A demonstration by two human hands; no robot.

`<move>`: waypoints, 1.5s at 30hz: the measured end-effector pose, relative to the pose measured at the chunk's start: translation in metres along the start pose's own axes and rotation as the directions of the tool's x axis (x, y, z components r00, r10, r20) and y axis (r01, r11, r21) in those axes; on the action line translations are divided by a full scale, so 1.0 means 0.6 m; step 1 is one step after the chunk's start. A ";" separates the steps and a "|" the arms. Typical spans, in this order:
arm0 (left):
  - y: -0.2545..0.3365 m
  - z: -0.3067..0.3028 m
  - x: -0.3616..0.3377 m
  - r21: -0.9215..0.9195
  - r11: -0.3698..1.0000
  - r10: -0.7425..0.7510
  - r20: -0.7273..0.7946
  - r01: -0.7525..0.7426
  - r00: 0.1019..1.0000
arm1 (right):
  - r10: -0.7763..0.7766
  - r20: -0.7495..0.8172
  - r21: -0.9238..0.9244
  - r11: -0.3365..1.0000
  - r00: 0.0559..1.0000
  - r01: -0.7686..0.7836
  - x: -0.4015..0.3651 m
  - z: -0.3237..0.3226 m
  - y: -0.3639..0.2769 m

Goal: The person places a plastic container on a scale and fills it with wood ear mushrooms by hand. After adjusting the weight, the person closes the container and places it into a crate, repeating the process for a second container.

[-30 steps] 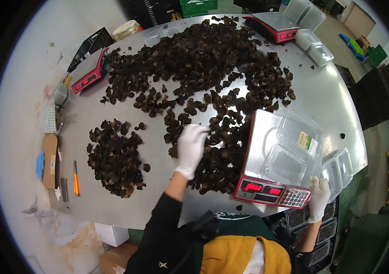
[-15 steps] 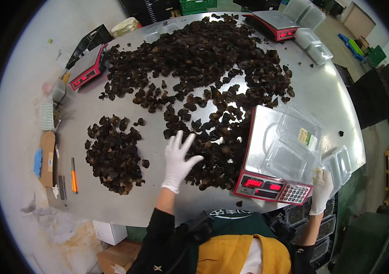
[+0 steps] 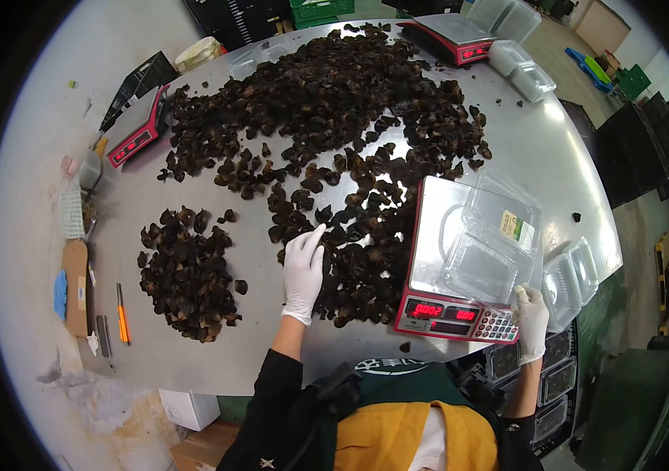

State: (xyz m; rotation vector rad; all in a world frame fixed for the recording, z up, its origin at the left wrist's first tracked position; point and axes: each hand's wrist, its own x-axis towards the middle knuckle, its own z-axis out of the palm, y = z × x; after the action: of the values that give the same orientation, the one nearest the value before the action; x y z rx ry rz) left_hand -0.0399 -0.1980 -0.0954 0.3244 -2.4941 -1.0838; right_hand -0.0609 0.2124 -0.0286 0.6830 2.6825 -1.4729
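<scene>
Dark dried mushrooms (image 3: 334, 102) cover much of a grey metal table (image 3: 256, 345). My left hand (image 3: 303, 271), in a white glove, lies flat with fingers extended at the left edge of the near mushroom patch (image 3: 366, 267). A red scale (image 3: 460, 263) stands to its right with an open clear plastic clamshell (image 3: 488, 243) on its platform. My right hand (image 3: 531, 320), also gloved, rests at the scale's near right corner beside the keypad, next to a stack of clear containers (image 3: 574, 279). Whether it grips anything I cannot tell.
A separate small mushroom pile (image 3: 185, 271) lies to the left. Two more red scales stand at the left edge (image 3: 134, 129) and at the far edge (image 3: 448, 35). More clear containers (image 3: 519, 67) sit far right. An orange pen (image 3: 122, 314) and cardboard (image 3: 75, 286) lie left.
My left hand spread open above the mushrooms half a second ago and has now come down flat on them. My right hand stayed by the scale's corner.
</scene>
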 end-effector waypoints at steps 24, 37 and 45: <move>0.283 0.117 0.045 -0.626 0.766 0.305 0.152 -0.147 0.940 | 0.025 0.113 0.158 0.987 0.993 -0.043 -0.034 0.078 -0.049; 0.083 0.092 0.042 0.179 0.934 0.251 0.279 -0.308 0.927 | 0.001 0.164 0.245 0.969 0.987 -0.041 -0.013 0.081 -0.036; 0.025 0.051 -0.010 -0.086 0.991 0.117 0.137 -0.105 0.984 | 0.015 0.201 0.177 0.983 0.979 -0.052 -0.005 0.070 -0.031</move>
State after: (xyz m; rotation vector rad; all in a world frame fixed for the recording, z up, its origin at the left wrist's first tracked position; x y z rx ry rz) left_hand -0.0493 -0.1660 -0.1048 0.0864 -2.5501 -1.1929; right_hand -0.0734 0.1687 -0.0364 0.5500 2.3997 -1.6933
